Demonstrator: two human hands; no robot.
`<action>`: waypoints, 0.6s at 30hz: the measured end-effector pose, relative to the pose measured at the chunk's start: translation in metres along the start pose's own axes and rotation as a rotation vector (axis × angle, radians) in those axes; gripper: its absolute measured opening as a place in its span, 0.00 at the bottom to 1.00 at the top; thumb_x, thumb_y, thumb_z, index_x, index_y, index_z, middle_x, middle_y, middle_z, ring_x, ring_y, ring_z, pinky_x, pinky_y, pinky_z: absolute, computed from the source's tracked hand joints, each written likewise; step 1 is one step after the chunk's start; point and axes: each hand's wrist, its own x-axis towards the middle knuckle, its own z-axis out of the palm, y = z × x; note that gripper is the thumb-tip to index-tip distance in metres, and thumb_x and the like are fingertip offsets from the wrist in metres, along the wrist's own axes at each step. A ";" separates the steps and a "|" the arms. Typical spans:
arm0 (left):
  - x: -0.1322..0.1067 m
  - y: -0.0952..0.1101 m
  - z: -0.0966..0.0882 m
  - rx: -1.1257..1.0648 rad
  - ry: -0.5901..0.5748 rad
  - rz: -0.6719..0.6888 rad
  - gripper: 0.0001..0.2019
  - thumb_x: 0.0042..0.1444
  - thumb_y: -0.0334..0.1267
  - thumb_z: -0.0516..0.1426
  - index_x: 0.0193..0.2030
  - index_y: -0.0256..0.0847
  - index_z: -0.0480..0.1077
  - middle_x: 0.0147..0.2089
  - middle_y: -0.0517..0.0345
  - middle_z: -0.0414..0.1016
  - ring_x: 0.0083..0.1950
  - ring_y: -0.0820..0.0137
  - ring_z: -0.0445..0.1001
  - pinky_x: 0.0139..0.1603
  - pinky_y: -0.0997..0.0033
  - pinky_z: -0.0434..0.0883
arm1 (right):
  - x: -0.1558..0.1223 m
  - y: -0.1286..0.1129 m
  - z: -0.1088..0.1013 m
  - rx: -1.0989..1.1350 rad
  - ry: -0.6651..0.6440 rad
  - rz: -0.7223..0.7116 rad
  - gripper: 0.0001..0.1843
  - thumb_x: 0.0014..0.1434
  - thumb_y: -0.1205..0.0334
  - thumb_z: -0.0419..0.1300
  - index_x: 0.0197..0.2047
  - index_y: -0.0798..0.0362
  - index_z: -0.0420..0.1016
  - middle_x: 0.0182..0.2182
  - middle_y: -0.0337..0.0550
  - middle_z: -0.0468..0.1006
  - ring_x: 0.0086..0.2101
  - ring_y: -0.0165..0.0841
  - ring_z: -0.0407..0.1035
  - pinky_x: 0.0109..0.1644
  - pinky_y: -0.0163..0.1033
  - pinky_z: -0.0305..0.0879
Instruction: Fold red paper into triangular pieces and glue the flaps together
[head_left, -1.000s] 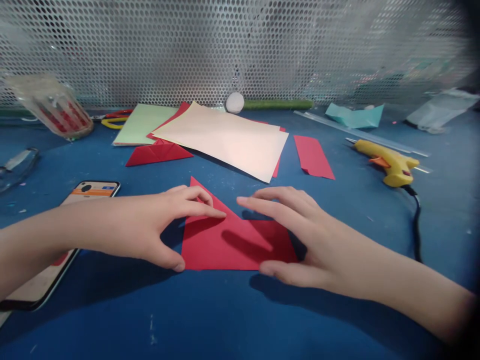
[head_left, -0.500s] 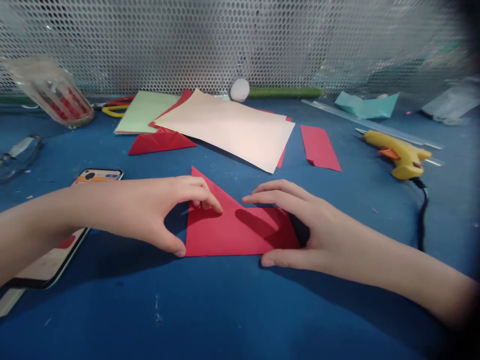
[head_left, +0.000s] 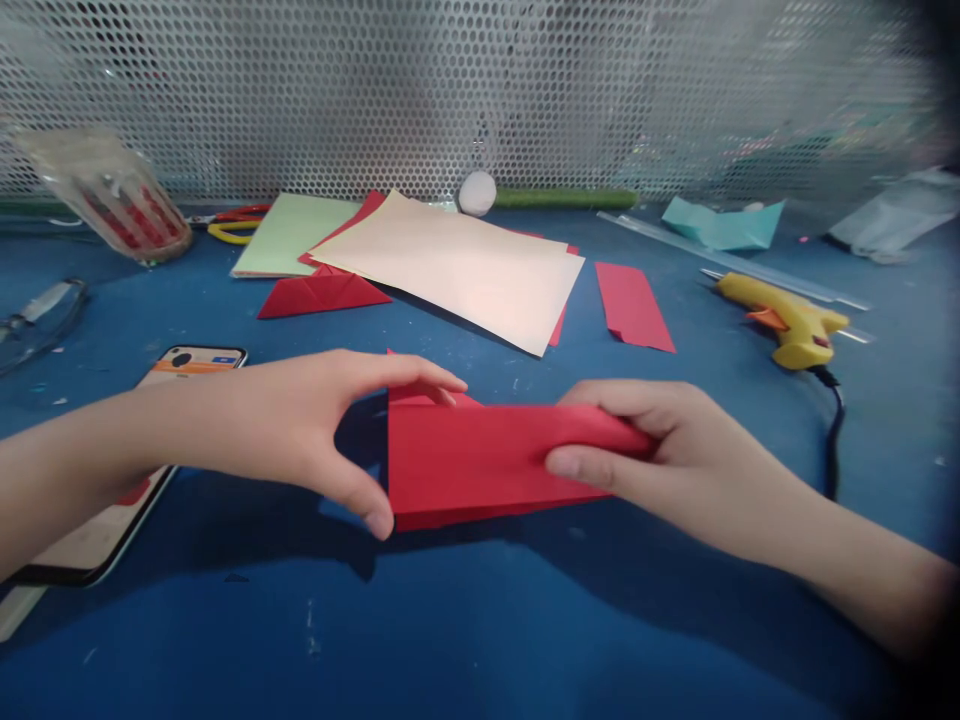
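Flat blue tabletop [head_left: 480, 630]: folded oblong red paper [head_left: 472, 455], one end pinched by the right hand [head_left: 671, 440], seemingly for control, left hand [head_left: 315, 420] spread at the other.

No readable text; phone screen [head_left: 94, 522] illegible.

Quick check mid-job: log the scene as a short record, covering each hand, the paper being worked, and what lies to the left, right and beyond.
Left hand: fingers spread about the paper's left end; firm contact unclear
Right hand: gripping the paper's right end between thumb and fingers
Red paper: folded, layers showing along the near edge
Left: phone, partly hidden by the left forearm
Right: yellow glue gun
Beyond: cream paper, green paper, folded red piece, red strip
Surface: blue tabletop
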 end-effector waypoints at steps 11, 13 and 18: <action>-0.005 0.048 0.004 -0.436 0.385 0.047 0.11 0.63 0.41 0.59 0.29 0.44 0.71 0.26 0.73 0.68 0.27 0.80 0.64 0.29 0.87 0.62 | -0.002 -0.007 -0.002 0.896 -0.247 0.246 0.20 0.51 0.46 0.78 0.47 0.37 0.84 0.32 0.33 0.83 0.31 0.30 0.80 0.37 0.30 0.77; -0.009 0.053 0.009 -0.493 0.297 0.009 0.10 0.64 0.41 0.60 0.31 0.45 0.74 0.26 0.72 0.71 0.27 0.79 0.67 0.28 0.87 0.63 | -0.003 -0.007 0.000 0.885 -0.266 0.230 0.28 0.49 0.43 0.78 0.53 0.35 0.83 0.34 0.34 0.83 0.31 0.29 0.80 0.36 0.29 0.76; -0.008 0.051 0.020 -0.418 0.132 -0.098 0.08 0.65 0.45 0.60 0.36 0.51 0.80 0.28 0.71 0.78 0.28 0.75 0.74 0.28 0.83 0.68 | 0.000 -0.007 0.009 0.731 -0.274 0.285 0.35 0.53 0.43 0.76 0.61 0.42 0.78 0.35 0.38 0.84 0.34 0.33 0.81 0.39 0.36 0.78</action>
